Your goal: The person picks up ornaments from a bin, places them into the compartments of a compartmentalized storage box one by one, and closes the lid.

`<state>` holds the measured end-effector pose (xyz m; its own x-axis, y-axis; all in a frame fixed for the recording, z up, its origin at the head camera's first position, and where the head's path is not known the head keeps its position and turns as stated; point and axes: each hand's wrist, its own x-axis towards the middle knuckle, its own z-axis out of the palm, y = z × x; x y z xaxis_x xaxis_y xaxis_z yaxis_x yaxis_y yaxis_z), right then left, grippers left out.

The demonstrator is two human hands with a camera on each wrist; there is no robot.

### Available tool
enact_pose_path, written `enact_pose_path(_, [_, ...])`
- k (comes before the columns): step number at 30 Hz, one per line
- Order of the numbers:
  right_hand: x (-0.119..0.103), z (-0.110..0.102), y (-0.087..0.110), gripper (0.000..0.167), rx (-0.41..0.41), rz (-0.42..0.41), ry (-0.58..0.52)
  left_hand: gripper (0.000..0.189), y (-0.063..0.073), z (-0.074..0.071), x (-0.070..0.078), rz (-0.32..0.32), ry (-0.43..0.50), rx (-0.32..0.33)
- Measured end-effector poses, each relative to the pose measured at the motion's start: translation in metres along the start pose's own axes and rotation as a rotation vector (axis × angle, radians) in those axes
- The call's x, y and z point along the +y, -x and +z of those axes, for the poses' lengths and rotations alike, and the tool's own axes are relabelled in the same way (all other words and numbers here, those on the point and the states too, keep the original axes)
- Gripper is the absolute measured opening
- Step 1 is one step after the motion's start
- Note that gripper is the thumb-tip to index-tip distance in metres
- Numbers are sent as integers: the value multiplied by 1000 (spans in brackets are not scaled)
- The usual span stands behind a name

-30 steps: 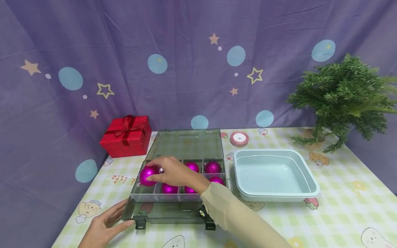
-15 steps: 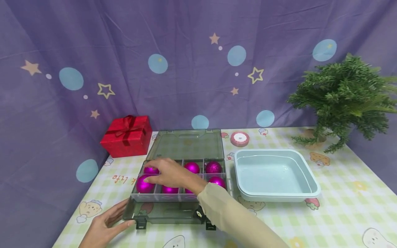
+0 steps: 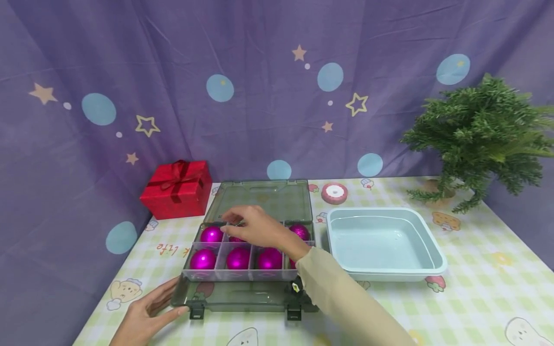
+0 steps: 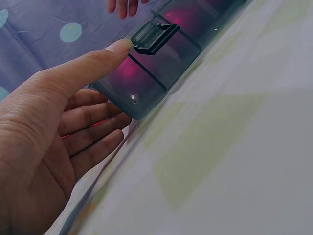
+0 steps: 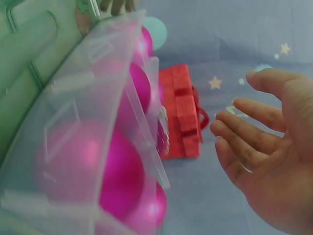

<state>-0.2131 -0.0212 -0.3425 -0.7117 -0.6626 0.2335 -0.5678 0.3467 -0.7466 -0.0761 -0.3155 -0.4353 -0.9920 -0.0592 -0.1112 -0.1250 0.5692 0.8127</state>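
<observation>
A translucent grey divided storage box (image 3: pixel 242 307) lies with its lid (image 3: pixel 264 202) flipped back on the table. Shiny magenta Christmas baubles (image 3: pixel 203 259) sit in its compartments; a glittery one (image 3: pixel 299 232) is at the back right. My right hand (image 3: pixel 261 228) hovers above the back row, fingers spread and holding nothing, as the right wrist view confirms; it partly covers a back-row bauble (image 3: pixel 235 238). At the near left corner my left hand (image 3: pixel 147 312) rests with its thumb beside the black latch (image 4: pixel 155 39) and relaxed fingers along the side wall.
Right of the box stands a pale blue plastic basin (image 3: pixel 385 276). Behind are a red gift box (image 3: pixel 177 192), a ribbon roll (image 3: pixel 334 193) and a small artificial fir tree (image 3: pixel 480 134). A purple curtain (image 3: pixel 259 38) backs the checked tablecloth (image 3: pixel 472 298).
My right hand lowered a magenta bauble into the front left compartment, released it, then rose and moved right and back. My left hand stays at the box corner.
</observation>
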Motion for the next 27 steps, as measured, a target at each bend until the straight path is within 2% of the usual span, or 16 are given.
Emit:
enact_pose_path(5, [6, -23, 12, 30, 68, 0, 6, 79, -3, 1, 2, -22, 16, -9])
enact_pose_path(9, [10, -51, 27, 30, 147, 28, 45, 65, -7, -1, 6, 34, 7, -15])
enact_pose_path(11, [14, -68, 36, 29, 199, 58, 64, 53, -10, -2, 9, 123, -13, 2])
enact_pose_path(13, [20, -84, 44, 28, 255, 90, 71, 44, -14, -5, 12, 258, -23, 32])
enact_pose_path(16, [32, -107, 55, 26, 324, 145, 47, 40, -26, -12, 20, 470, -10, 66])
enact_pose_path(17, [37, -113, 58, 27, 339, 166, 23, 40, -32, -15, 24, 526, -1, 71])
enact_pose_path(19, [47, -125, 63, 27, 355, 213, -43, 42, -44, -22, 34, 589, 12, 76])
enact_pose_path(21, [58, -135, 67, 30, 361, 272, -110, 44, -57, -29, 46, 597, 4, 73])
enact_pose_path(23, [67, -142, 69, 33, 359, 334, -169, 48, -71, -36, 58, 566, 8, 43])
enact_pose_path(27, [83, -149, 68, 37, 351, 456, -277, 62, -101, -48, 79, 436, 35, -67])
